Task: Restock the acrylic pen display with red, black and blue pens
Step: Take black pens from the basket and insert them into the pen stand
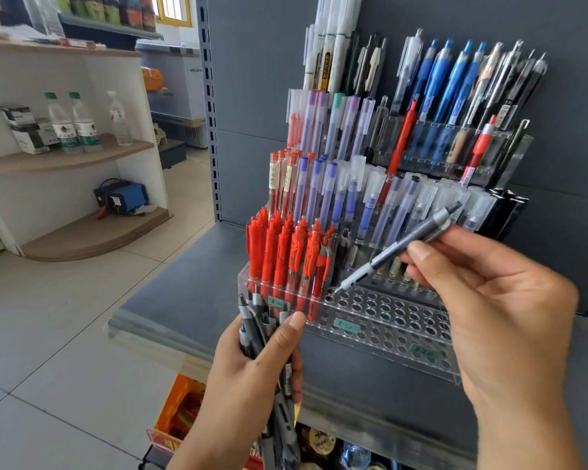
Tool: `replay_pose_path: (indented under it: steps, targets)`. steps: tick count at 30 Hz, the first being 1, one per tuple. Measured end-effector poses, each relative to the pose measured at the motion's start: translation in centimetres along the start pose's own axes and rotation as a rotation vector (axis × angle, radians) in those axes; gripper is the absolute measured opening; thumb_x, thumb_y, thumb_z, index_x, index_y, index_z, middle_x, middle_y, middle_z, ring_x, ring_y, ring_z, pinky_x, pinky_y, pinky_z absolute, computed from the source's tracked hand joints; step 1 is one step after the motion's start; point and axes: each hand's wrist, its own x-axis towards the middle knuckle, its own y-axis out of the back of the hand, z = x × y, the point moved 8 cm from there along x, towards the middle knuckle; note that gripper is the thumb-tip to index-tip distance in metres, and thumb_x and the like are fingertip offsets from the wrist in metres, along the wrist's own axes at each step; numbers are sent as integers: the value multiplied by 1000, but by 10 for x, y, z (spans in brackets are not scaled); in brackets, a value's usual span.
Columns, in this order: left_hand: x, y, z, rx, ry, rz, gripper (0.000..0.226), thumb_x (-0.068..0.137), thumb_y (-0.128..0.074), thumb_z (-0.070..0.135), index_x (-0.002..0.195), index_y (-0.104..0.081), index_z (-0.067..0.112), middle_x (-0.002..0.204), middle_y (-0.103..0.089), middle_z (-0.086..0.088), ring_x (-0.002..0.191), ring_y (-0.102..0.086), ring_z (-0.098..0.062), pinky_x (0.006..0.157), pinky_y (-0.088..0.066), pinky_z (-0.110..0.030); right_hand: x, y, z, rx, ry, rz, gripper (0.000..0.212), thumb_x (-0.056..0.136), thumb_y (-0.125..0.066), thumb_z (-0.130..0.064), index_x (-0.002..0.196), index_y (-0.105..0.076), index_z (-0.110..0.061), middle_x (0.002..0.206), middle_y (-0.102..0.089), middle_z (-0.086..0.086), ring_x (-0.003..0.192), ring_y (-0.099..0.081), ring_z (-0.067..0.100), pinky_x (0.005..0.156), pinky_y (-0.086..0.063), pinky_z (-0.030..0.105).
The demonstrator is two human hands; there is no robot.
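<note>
Right hand (496, 300): palm toward camera, fingertips pinching grey pen (399, 247), tilted, tip at a hole beside red pens (286, 259).
Left hand (252, 361): fingers wrapped round pen bundle (262, 320), upright.
Display (387, 327): shelf front edge.

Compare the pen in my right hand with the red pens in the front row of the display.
The grey pen is tilted, tip at a hole, pinched by the right hand; the red pens stand upright, seated in the acrylic display. It is one pen; they form a cluster. Both appear retractable with clips.
</note>
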Motion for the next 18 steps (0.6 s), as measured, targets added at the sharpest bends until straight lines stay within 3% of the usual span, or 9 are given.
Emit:
replay_pose_path:
  steps: [9,18]
  targets:
    - [0,5,1,3,23,19,44,81,-71,37,83,-54,-4,57,-55,-16,49,-52,-29,48,-47,-31,-2,-20,12,-210,184,-2,36,85,-78,0,104,-73,-30,85,-78,-7,82,-75,9,76,-57,16]
    - [1,7,2,-17,32,29,44,82,-71,36,81,-52,-3,55,-54,-15,48,-52,-28,48,-47,-30,-2,-40,43,-529,214,-65,31,89,-77,-11,119,-73,-9,90,-71,-13,81,-70,2,72,-52,6]
